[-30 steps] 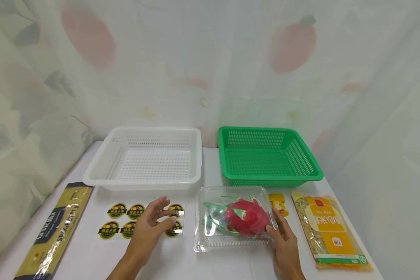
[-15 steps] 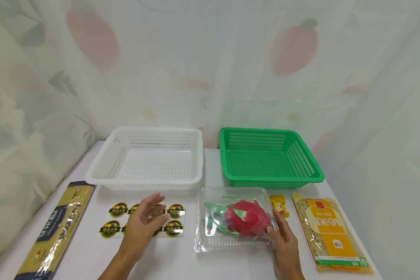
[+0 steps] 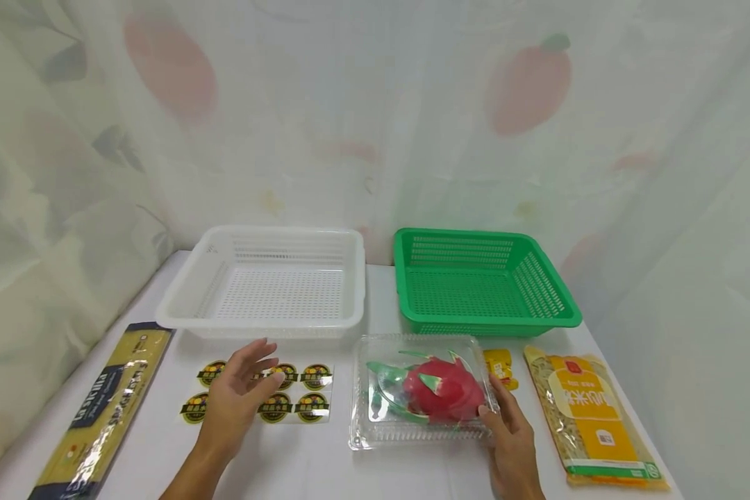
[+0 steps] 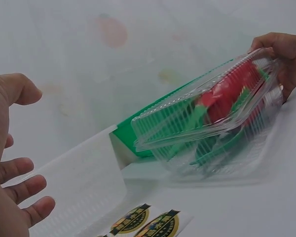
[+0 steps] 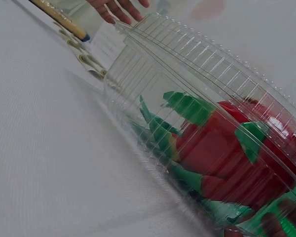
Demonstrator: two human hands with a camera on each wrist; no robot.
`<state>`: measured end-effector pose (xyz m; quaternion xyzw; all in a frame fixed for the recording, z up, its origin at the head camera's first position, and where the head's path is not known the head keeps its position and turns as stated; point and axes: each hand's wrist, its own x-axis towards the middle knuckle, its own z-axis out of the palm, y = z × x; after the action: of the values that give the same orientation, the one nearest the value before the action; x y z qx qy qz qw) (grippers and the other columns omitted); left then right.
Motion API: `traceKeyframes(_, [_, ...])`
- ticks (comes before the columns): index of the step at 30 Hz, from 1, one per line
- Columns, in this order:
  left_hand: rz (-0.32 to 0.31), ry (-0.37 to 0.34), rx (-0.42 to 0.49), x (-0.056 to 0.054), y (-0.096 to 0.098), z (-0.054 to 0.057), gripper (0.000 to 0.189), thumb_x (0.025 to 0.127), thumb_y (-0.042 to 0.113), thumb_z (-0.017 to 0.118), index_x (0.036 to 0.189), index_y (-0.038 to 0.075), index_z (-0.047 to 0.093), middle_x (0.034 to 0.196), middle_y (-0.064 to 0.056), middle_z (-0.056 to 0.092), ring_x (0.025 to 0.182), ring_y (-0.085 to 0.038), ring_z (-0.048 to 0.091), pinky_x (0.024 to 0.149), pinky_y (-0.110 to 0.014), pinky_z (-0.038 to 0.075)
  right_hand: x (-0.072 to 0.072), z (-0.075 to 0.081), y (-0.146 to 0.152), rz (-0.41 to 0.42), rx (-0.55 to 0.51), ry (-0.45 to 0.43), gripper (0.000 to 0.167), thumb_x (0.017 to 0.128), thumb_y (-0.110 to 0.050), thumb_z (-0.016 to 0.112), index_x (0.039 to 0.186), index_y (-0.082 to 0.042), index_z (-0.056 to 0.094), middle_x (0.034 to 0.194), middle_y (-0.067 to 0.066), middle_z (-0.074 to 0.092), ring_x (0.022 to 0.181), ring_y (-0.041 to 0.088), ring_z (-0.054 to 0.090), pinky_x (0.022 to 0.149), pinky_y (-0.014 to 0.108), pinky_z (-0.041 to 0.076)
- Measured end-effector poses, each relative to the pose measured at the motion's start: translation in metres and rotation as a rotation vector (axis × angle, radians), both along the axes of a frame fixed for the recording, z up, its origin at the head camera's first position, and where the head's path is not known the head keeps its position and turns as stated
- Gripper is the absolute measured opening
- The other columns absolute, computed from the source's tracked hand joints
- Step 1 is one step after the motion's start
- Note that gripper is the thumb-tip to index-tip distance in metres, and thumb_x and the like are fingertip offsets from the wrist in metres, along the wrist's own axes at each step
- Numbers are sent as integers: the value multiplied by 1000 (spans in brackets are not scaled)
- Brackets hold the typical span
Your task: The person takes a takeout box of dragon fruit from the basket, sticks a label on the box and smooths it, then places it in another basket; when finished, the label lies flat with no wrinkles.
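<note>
A clear plastic clamshell box (image 3: 375,417) stands on the white table with its lid down. Inside lies a red dragon fruit (image 3: 446,389) with green scales. My right hand (image 3: 514,444) grips the box's right end, thumb on the lid and fingers along the side. Over the sheet of round fruit stickers (image 3: 312,408) hovers my left hand (image 3: 231,403), fingers relaxed and holding nothing; it hides part of the sheet. In the left wrist view the left fingers (image 4: 32,190) are spread, well apart from the box.
A white basket (image 3: 262,324) and a green basket (image 3: 490,323) stand at the back. On the left lies a spaghetti pack (image 3: 103,410); on the right, a rice noodle bag (image 3: 594,417). A small yellow packet (image 3: 500,364) sits behind my right hand. Curtains enclose the table.
My left hand has moved leftward over the sticker sheet, uncovering more stickers on its right side. The right hand and box stay in place; the head view has shifted slightly.
</note>
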<state>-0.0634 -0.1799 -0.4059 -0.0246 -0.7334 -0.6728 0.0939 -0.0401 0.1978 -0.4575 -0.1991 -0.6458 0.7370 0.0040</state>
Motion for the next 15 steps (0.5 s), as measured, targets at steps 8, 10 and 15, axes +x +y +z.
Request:
traceKeyframes(8, [73, 13, -9, -2, -14, -2, 55, 87, -2, 69, 137, 0, 45, 127, -6, 56, 113, -24, 54, 89, -21, 43, 0, -1, 1, -2, 11, 2, 67, 93, -24, 65, 151, -19, 33, 154, -4, 27, 142, 19, 18, 97, 28, 37])
traceKeyframes(10, [87, 16, -8, -3, -16, -2, 55, 87, -1, 69, 137, 1, 46, 126, -5, 57, 112, -23, 55, 89, -20, 43, 0, -1, 1, -1, 7, 3, 66, 94, -23, 65, 151, -19, 33, 154, -4, 27, 142, 19, 18, 97, 28, 37])
traceKeyframes(15, [113, 21, 14, -4, -22, -3, 54, 87, -2, 69, 136, 2, 46, 125, -7, 57, 112, -23, 55, 87, -19, 45, 0, -1, 1, 2, -3, 5, 66, 93, -23, 65, 151, -20, 33, 154, -4, 27, 141, 19, 19, 97, 28, 37])
